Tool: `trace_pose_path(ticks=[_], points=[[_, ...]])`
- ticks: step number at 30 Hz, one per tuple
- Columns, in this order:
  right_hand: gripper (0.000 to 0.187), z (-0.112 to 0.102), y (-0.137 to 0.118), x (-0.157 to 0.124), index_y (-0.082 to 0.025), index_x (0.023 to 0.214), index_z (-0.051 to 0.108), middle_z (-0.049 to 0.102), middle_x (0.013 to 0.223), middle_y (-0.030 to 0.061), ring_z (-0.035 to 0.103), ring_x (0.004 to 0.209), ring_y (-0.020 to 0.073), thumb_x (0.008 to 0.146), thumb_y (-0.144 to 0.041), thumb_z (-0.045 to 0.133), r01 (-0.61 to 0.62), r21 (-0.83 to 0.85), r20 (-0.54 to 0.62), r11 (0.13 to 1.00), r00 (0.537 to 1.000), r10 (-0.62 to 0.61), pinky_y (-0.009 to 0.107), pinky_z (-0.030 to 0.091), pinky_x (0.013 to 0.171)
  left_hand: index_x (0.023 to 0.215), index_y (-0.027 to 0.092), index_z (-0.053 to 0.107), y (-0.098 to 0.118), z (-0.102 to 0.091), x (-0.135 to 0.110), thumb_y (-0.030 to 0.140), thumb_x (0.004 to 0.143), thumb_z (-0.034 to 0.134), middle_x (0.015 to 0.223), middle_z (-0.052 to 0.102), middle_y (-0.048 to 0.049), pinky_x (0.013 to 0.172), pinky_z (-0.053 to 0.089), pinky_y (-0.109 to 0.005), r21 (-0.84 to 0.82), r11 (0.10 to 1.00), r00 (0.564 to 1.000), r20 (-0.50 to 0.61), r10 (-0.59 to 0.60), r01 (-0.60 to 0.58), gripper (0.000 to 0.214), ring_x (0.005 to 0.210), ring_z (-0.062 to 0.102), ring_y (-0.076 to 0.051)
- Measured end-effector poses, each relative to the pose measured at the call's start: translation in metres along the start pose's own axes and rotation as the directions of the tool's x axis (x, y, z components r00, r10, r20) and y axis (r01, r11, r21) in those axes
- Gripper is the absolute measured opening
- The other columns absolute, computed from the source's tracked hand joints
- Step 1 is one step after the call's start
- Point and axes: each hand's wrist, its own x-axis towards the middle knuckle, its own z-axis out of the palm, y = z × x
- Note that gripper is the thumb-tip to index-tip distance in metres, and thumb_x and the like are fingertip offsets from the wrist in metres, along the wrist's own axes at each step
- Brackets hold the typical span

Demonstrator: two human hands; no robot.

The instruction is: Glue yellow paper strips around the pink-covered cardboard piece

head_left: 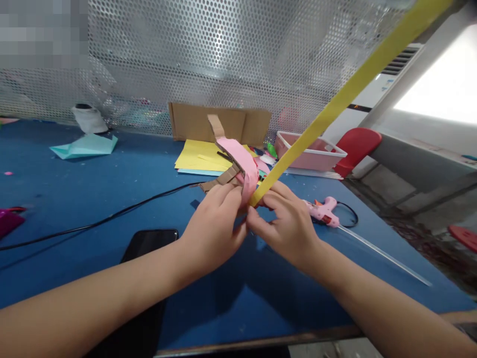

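Closest in, under the left forearm, a black phone lies flat on the blue table. Just past it the two hands meet above the tabletop, fingertips almost touching. The left hand has its fingers curled shut, pinching the lower end of a cardboard strip wrapped in pink paper. The right hand is closed too, thumb and fingers pressing the end of a long yellow paper strip against that pink-covered piece. From the fingers the yellow strip runs taut up and away to the right, out of the top of the view. The pink-wrapped cardboard rises from between the hands and leans away from the person, with bare brown ends sticking out.

Just to the right of the right hand a pink hot glue gun lies on the table, a clear glue stick trailing from it toward the near right edge. To the left of the left hand a black cable crosses the table.

Beyond the hands lie yellow paper sheets, with a cardboard panel propped behind them and a pink tray to the right. Far left of the hands sits a folded teal paper. A perforated metal screen stands at the back.
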Motion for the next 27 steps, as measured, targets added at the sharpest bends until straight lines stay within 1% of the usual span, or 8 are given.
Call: trace_pose_path(ticks=[5,10,12,14,17,20,24,27], points=[[0.010,0.010,0.001,-0.005,-0.022,0.073,0.057,0.063,0.079,0.0047,0.057,0.080,0.0202,0.080,-0.018,0.051,-0.026,0.027,-0.032,0.999,0.999,0.027,0.035,0.048,0.072,0.109,0.013,0.054,-0.003,0.004,-0.004,0.012,0.083,0.050,0.107,0.064,-0.0144,0.098,0.047,-0.048,-0.027,1.000,1.000,0.011,-0.002,0.002,0.026,0.107,0.057,-0.028],[0.014,0.014,-0.002,-0.005,-0.021,0.069,0.055,0.059,0.073,0.0035,0.054,0.072,0.0182,0.082,-0.019,0.051,-0.100,0.094,0.004,0.991,0.995,0.100,0.032,0.046,0.065,0.118,0.012,0.050,-0.008,0.004,-0.008,0.010,0.084,0.047,0.118,0.062,-0.0170,0.099,0.049,-0.045,-0.049,0.999,1.000,0.022,0.002,-0.001,0.034,0.116,0.056,-0.028],[0.015,0.015,-0.004,-0.004,-0.021,0.066,0.055,0.058,0.070,0.0022,0.053,0.068,0.0164,0.080,-0.017,0.051,-0.145,0.134,0.022,0.980,0.989,0.143,0.029,0.044,0.062,0.120,0.009,0.049,-0.009,0.003,-0.009,0.008,0.083,0.046,0.120,0.061,-0.0192,0.096,0.052,-0.043,-0.021,1.000,1.000,0.028,0.007,-0.007,0.038,0.117,0.057,-0.029],[0.015,0.015,-0.006,-0.003,-0.020,0.063,0.055,0.057,0.067,0.0006,0.051,0.064,0.0143,0.077,-0.014,0.052,-0.195,0.177,0.032,0.965,0.981,0.192,0.027,0.042,0.058,0.116,0.007,0.051,-0.010,0.002,-0.009,0.007,0.083,0.046,0.117,0.062,-0.0204,0.090,0.055,-0.043,0.020,1.000,0.999,0.032,0.021,-0.022,0.034,0.112,0.060,-0.030],[0.015,0.015,-0.007,-0.001,-0.019,0.060,0.054,0.057,0.063,-0.0016,0.049,0.059,0.0118,0.073,-0.011,0.053,-0.271,0.229,0.073,0.935,0.963,0.261,0.025,0.040,0.055,0.107,0.010,0.055,-0.012,0.000,-0.008,0.009,0.087,0.045,0.109,0.065,-0.0178,0.085,0.057,-0.041,0.048,0.998,0.998,0.039,0.049,-0.051,0.022,0.104,0.063,-0.028],[0.016,0.013,-0.006,0.000,-0.019,0.060,0.056,0.058,0.062,-0.0022,0.050,0.058,0.0110,0.073,-0.010,0.054,-0.330,0.241,0.143,0.913,0.942,0.302,0.024,0.039,0.055,0.105,0.011,0.054,-0.014,-0.002,-0.007,0.009,0.089,0.044,0.102,0.067,-0.0159,0.080,0.057,-0.040,0.039,0.997,0.996,0.052,0.067,-0.069,0.019,0.097,0.066,-0.027],[0.018,0.010,-0.001,0.000,-0.018,0.063,0.059,0.062,0.065,-0.0018,0.053,0.063,0.0114,0.078,-0.010,0.053,-0.316,0.251,0.229,0.915,0.938,0.261,0.024,0.041,0.060,0.103,0.012,0.054,-0.016,-0.002,-0.006,0.008,0.088,0.046,0.098,0.069,-0.0152,0.076,0.057,-0.038,0.051,0.996,0.995,0.071,0.075,-0.079,0.017,0.094,0.067,-0.027],[0.020,0.008,0.003,-0.001,-0.018,0.063,0.057,0.062,0.068,-0.0012,0.053,0.064,0.0113,0.083,-0.013,0.052,-0.280,0.269,0.253,0.922,0.944,0.213,0.024,0.041,0.061,0.096,0.015,0.054,-0.017,-0.001,-0.007,0.010,0.088,0.047,0.092,0.069,-0.0118,0.071,0.056,-0.035,0.068,0.996,0.994,0.088,0.058,-0.064,0.012,0.086,0.068,-0.025]])
